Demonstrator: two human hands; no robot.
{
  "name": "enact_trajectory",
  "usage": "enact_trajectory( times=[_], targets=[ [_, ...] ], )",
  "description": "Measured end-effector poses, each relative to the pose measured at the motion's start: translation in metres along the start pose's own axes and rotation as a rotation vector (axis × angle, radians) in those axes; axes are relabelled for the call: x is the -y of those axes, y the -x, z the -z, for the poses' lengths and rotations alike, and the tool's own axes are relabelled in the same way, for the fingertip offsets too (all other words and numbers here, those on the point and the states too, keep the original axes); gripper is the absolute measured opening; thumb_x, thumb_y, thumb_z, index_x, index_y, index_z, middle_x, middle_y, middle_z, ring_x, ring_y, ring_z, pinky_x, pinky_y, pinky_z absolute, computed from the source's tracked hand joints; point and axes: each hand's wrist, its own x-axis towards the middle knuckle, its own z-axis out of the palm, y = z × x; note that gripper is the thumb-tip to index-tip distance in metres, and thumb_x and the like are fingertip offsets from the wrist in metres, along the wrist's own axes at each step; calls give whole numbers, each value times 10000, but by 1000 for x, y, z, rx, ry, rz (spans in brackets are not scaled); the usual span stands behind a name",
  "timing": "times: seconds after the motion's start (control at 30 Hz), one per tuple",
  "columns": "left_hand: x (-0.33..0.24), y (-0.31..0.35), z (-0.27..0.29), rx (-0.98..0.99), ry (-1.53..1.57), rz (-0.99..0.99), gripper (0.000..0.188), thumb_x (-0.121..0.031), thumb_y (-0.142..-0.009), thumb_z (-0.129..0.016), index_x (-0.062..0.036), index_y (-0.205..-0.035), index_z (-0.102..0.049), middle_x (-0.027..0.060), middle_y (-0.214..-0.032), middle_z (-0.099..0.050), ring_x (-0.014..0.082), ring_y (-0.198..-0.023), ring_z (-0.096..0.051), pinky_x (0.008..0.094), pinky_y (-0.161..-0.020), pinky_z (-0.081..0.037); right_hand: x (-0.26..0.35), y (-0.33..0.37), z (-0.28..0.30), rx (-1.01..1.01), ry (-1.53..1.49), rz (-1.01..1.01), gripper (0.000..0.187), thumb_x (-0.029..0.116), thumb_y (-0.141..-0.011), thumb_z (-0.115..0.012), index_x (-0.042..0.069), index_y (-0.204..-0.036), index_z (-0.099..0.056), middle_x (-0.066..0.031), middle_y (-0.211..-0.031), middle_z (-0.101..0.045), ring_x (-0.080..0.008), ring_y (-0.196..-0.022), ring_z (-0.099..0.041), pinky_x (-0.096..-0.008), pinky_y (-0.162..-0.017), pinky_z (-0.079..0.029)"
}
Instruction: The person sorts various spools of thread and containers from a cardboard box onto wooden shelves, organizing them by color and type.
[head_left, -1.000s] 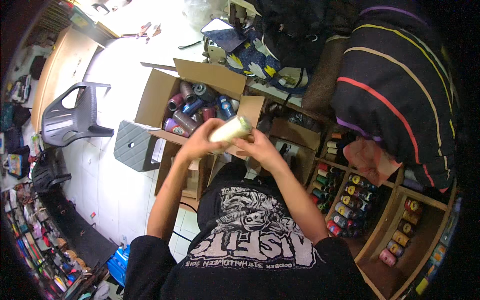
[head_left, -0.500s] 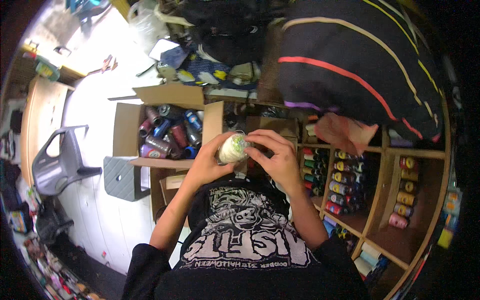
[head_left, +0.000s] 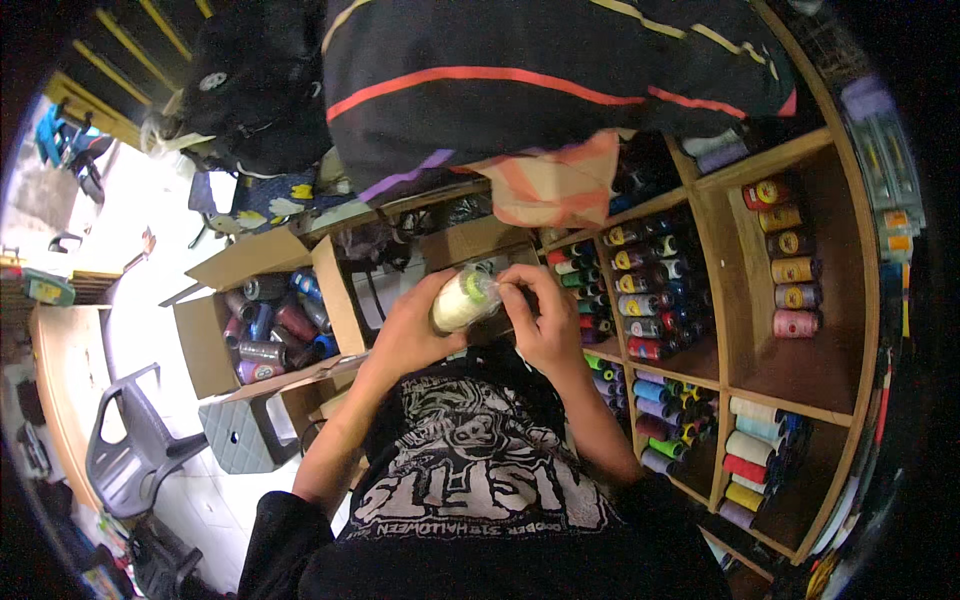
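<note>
In the head view both hands meet in front of the chest around a cream thread cone [head_left: 462, 300] wrapped in clear plastic. The left hand [head_left: 408, 335] is wrapped around the cone's lower body, grasping it; the right hand [head_left: 545, 325] pinches at the plastic by the cone's upper end, fingers curled on the wrap. The cone's long axis is tilted — its lower end toward the near left in the left palm, its green-tipped top pointing to the far right. It is held in the air, just near of the wooden shelf [head_left: 745, 290] stocked with coloured thread spools [head_left: 640, 300]. To the left sits an open cardboard box [head_left: 205, 345] of spools, with a grey plastic chair [head_left: 130, 455] near it
</note>
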Motion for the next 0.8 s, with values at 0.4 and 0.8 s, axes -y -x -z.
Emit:
enact_trajectory(
  times=[0.4,0.8],
  targets=[
    [-36,-18,-49,-10,-91,-149,650,-173,-586,-755,-26,-1164,-497,183,-1003,-584,354,-932,-566,389,-811,-456,-27,12,71,-31,129,7,256,62,-739,-682,13,-973,-593,-83,-864,-610,-164,-774,-578,-270,-672,-452],
    [-55,-23,-74,-353,-355,-401,671,-111,-479,-784,-63,-1100,-534,123,-1028,-541,307,-927,-522,396,-776,-393,-35,35,100,-153,-73,233,154,16,-683,-693,73,-786,-595,-63,-847,-614,-227,-817,-590,-328,-748,-473]
  ],
)
